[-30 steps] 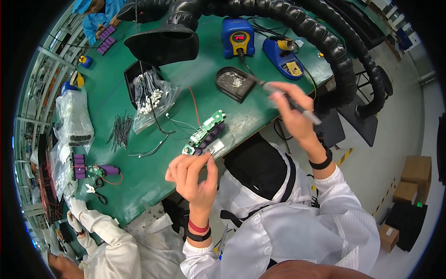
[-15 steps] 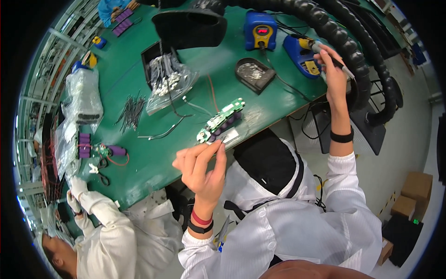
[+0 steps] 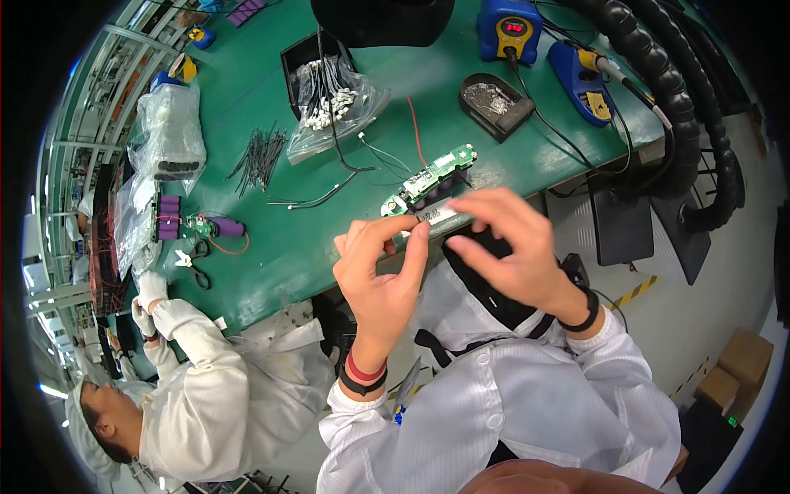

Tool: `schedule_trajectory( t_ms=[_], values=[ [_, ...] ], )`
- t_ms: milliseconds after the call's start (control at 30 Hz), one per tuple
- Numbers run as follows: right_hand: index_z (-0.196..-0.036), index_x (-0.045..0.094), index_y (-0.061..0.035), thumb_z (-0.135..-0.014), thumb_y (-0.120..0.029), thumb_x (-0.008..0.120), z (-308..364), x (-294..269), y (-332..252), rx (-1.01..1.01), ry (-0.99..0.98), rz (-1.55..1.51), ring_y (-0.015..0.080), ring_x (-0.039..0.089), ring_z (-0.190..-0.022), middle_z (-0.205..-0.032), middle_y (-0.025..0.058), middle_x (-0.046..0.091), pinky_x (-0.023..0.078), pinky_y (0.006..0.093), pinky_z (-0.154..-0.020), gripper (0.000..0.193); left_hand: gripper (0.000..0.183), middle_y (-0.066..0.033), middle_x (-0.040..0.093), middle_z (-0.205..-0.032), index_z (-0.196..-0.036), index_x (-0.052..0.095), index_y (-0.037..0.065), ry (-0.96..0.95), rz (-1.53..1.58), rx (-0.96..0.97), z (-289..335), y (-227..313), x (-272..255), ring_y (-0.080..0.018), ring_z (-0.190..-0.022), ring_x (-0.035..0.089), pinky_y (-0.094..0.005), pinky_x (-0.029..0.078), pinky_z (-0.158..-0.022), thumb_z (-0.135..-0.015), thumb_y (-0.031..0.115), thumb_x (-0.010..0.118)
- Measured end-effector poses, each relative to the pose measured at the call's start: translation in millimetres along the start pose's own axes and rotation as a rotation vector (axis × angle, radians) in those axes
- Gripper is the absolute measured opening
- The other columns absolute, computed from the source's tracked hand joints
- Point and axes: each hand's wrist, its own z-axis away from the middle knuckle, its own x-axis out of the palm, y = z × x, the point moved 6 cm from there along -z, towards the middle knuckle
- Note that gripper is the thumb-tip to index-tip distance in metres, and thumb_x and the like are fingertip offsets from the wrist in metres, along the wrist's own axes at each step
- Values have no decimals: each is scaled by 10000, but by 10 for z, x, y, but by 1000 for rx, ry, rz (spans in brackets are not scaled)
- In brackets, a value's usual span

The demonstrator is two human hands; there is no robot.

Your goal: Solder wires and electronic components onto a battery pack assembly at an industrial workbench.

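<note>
My left hand is closed in a pinch at the table's near edge. Something small and dark shows at its fingertips, too small to name. Just to its right, my right hand is open, thumb and fingers apart, holding nothing I can see. Beyond both hands lies a long green circuit board on purple battery cells, with a red wire and thin dark leads running off it. A white printed label lies between the board and my fingers. The soldering iron rests in its blue stand.
A blue soldering station and a dark solder tray stand at the back. Left of centre are a bin of white-ended leads and loose black wires. A gloved co-worker sits at left. Black hoses curve along the right.
My right hand has let go of the soldering iron, now in its stand, and has come down beside my left hand. The left still pinches near the board. The view has shifted.
</note>
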Motion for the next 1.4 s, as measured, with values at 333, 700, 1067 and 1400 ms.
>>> schedule_trajectory(
  t_ms=[333,700,1067,1400],
  values=[
    [-949,716,0,-821,-13,793,37,307,101,-63,76,-86,185,635,-668,-901,91,712,505,305,-595,149,88,-33,730,-830,-901,756,53,-87,149,-100,-2,-139,-7,-150,-704,586,-286,389,-718,-834,58,814],
    [-952,716,19,-898,-36,734,88,455,355,155,117,-222,82,521,-578,-835,49,705,407,238,-521,80,134,-13,751,-872,-958,778,83,-102,-24,-47,17,-103,19,-136,-732,637,-286,392,-741,-833,49,813],
    [-930,729,33,-935,-80,728,-6,442,366,213,36,-184,96,517,-544,-757,70,664,374,264,-490,113,157,-20,758,-885,-960,774,56,-102,-142,91,32,-33,10,-137,-746,634,-279,384,-754,-819,-4,803],
    [-911,726,25,-918,-85,730,-123,421,292,188,-17,-87,170,613,-599,-768,100,673,458,312,-543,110,142,-37,748,-877,-961,758,35,-36,-107,71,33,-83,-74,-140,-767,632,-273,392,-766,-833,-13,794]
  ],
)
